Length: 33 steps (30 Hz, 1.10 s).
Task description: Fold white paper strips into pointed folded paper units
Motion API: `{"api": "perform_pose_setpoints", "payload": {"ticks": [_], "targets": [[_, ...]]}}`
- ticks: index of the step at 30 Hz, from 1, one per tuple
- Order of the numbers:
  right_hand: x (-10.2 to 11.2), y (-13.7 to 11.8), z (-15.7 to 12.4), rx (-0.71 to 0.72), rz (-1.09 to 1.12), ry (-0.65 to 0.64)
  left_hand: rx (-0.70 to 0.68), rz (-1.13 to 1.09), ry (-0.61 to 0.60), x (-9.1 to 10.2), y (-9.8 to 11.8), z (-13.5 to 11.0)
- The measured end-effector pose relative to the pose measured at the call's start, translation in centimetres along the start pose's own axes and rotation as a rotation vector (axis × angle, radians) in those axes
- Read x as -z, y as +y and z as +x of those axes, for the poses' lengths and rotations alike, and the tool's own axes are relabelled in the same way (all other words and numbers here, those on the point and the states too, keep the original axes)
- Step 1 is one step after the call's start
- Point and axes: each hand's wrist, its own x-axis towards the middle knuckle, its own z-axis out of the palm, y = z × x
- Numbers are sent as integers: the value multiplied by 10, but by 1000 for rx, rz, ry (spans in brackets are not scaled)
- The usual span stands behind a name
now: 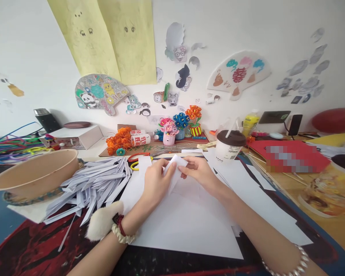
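Observation:
Between my two hands is a small folded piece of white paper (176, 161), raised over large white sheets (186, 222) on the table. My left hand (158, 180) pinches its left side with thumb and fingers. At its right edge, my right hand (199, 170) grips it between thumb and fingertips. To the left of my left hand lies a heap of folded white paper strips (94, 184). Scissors with red and yellow handles (135, 165) lie just beyond the heap, partly covered by paper.
A beige basin (34, 172) stands at the left. A lidded cup with a straw (230, 147) stands beyond my right hand. Small flower pots (169, 138) and orange craft flowers (120, 142) line the back. A red folder (287, 155) lies at the right.

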Motion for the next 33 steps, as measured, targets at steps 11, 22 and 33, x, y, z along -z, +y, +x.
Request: {"api": "perform_pose_setpoints", "payload": {"ticks": [11,22,33], "targets": [[0,-15,-6,48,44,169,85,-511,-166,9,6,-3],[-7,-25,-16,136,-86,205,59,-527,-71,14,19,-11],[-7,-33,-21,175,-75,189,74,-604,-70,16,22,-14]]}}
